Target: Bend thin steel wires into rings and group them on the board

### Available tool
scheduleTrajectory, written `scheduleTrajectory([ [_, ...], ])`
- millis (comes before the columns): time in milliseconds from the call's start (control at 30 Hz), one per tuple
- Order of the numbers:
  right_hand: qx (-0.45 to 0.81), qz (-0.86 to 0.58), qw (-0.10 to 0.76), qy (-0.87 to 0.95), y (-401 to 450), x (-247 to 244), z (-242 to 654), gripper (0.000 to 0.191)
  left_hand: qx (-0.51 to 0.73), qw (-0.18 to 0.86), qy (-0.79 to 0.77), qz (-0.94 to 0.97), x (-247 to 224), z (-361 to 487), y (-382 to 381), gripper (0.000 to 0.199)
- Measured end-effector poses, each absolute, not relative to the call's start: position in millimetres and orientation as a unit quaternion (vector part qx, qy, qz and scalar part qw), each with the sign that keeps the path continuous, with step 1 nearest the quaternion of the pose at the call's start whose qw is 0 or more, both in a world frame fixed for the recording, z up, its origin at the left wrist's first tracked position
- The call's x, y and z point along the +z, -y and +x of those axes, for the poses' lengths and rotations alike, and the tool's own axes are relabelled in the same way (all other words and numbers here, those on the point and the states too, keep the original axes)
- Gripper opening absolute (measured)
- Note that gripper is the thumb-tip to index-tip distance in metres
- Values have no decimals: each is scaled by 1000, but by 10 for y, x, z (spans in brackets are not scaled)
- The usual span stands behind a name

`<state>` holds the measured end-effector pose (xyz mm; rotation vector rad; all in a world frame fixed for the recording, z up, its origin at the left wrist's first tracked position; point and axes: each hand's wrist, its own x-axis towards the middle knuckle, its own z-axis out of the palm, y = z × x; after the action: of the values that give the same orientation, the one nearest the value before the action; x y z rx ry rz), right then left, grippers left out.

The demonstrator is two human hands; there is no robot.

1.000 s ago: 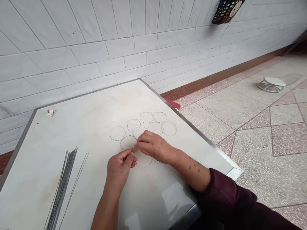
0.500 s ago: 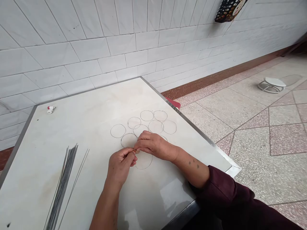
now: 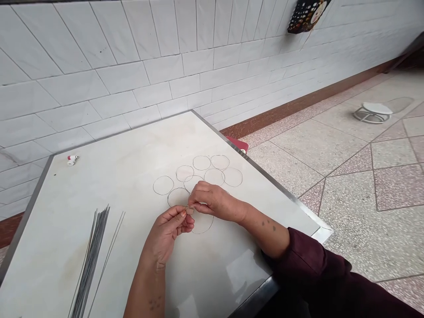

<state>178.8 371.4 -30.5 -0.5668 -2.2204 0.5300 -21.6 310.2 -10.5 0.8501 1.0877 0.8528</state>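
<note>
A thin wire ring (image 3: 202,233) hangs between my hands, low over the table. My left hand (image 3: 168,227) is closed in a pinch on the ring's upper left part, thumb against forefinger. Close beside it, my right hand (image 3: 213,201) is pinched at the same spot. A small brownish piece (image 3: 190,211) shows between the fingertips; I cannot make out what it is. Just beyond the hands, several similar wire rings (image 3: 163,176) lie flat on the table, some overlapping, and my right hand covers part of them.
Left of my hands lies a bundle of straight grey wires (image 3: 94,251), with a couple of loose wires (image 3: 108,254) beside it. Small red and white items (image 3: 72,160) sit near the far left corner of the white table (image 3: 139,145). A white stool (image 3: 372,112) stands on the floor.
My fingertips have drawn slightly apart, and the small brownish piece shows more between them. My left hand has turned a little, its fingers more loosely curled. The view has shifted slightly.
</note>
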Motion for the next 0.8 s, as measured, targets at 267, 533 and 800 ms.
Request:
scheduleTrajectory([
  [267,214,-213,373,877,-3713,-320,1797,10,382,676,-513,364,-96,-193,-3111,25],
  [533,167,-203,353,898,-3736,-363,1804,15,368,655,-527,397,-40,-175,-3084,26],
  [800,149,-197,338,908,-3741,-364,1812,18,350,654,-536,403,-31,-156,-3082,28],
])
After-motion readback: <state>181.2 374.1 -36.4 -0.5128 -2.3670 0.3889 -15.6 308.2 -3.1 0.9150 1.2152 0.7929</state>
